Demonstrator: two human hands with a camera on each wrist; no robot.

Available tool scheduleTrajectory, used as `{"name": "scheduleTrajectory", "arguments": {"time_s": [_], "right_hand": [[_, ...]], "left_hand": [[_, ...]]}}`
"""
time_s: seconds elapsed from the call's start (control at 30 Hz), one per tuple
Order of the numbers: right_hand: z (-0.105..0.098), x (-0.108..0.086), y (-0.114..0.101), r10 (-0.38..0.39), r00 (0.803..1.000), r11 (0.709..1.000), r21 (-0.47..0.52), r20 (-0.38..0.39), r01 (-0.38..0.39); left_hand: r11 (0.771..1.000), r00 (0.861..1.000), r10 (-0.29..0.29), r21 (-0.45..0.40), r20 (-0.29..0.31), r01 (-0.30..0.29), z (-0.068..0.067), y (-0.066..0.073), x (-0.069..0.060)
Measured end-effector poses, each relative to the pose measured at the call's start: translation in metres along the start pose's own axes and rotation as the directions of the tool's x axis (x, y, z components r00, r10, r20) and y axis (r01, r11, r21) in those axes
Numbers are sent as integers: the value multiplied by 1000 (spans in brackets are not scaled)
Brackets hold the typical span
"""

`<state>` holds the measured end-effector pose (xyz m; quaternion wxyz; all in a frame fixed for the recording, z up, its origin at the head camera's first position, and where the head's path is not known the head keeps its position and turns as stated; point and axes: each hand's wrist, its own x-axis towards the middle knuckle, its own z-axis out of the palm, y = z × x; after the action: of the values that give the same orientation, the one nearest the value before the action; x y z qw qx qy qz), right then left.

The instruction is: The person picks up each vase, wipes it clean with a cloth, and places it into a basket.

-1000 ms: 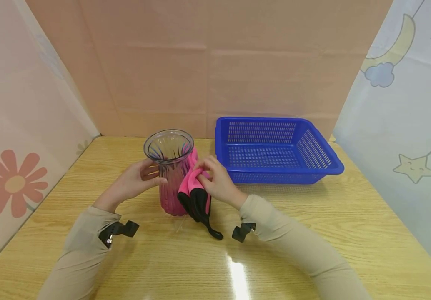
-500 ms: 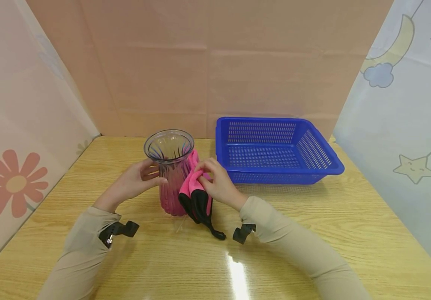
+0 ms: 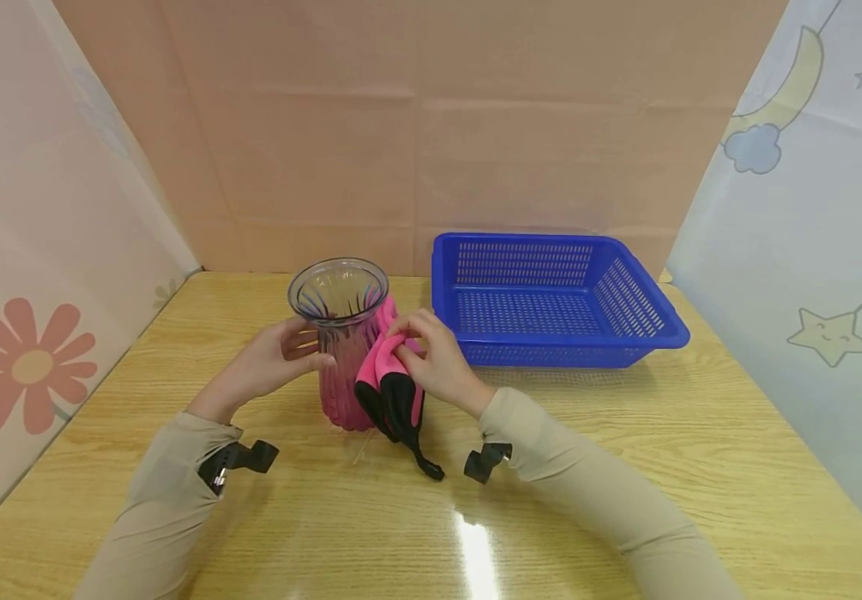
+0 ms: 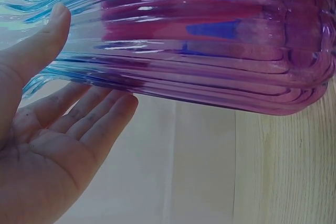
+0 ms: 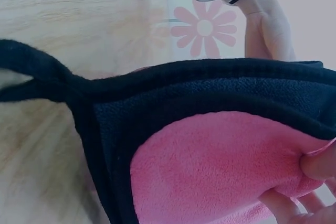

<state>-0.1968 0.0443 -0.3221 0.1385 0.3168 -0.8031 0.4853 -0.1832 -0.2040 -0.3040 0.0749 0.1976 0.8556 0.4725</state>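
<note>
A clear glass vase (image 3: 344,367), bluish at the flared rim and pink-purple toward its ribbed base, stands upright on the table. My left hand (image 3: 277,362) holds it from the left below the rim; the left wrist view shows the thumb on one side and the fingers (image 4: 105,116) against the other. With thumb and fingertips, my right hand (image 3: 434,358) pinches a pink fleece cloth (image 5: 205,166) edged in black against the vase's right side. The cloth hangs in folds, its black loop (image 3: 431,468) lowest. Part of the vase is hidden behind it.
A blue slotted plastic basket (image 3: 551,342) stands at the back right of the wooden table (image 3: 341,533), just beyond my right hand. Fabric panels (image 3: 416,167) enclose the back and both sides.
The cloth shifts slightly against the vase, its black loop swinging a little right and then back left. My left hand and the vase stay in place.
</note>
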Motion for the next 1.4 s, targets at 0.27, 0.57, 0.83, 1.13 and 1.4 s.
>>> {"name": "scheduleTrajectory", "arguments": {"time_s": [0.27, 0.57, 0.83, 1.13, 1.4], "right_hand": [[-5, 9, -12, 20, 1000, 999, 45, 1, -20], [-8, 17, -20, 14, 1000, 999, 36, -28, -13], [-10, 18, -22, 53, 998, 992, 120, -46, -47], [-16, 19, -25, 47, 996, 975, 220, -80, -29], [-23, 20, -24, 35, 994, 966, 258, -108, -6]], "left_hand": [[1000, 1000, 12, -1, 5, -12, -1, 0, 0], [999, 1000, 25, -20, 13, -25, -1, 0, -1], [1000, 1000, 19, -18, 16, -19, -1, 0, -1], [1000, 1000, 7, -15, 15, -7, 0, 1, -1], [1000, 1000, 6, -21, 16, -6, 0, 2, -1]]}}
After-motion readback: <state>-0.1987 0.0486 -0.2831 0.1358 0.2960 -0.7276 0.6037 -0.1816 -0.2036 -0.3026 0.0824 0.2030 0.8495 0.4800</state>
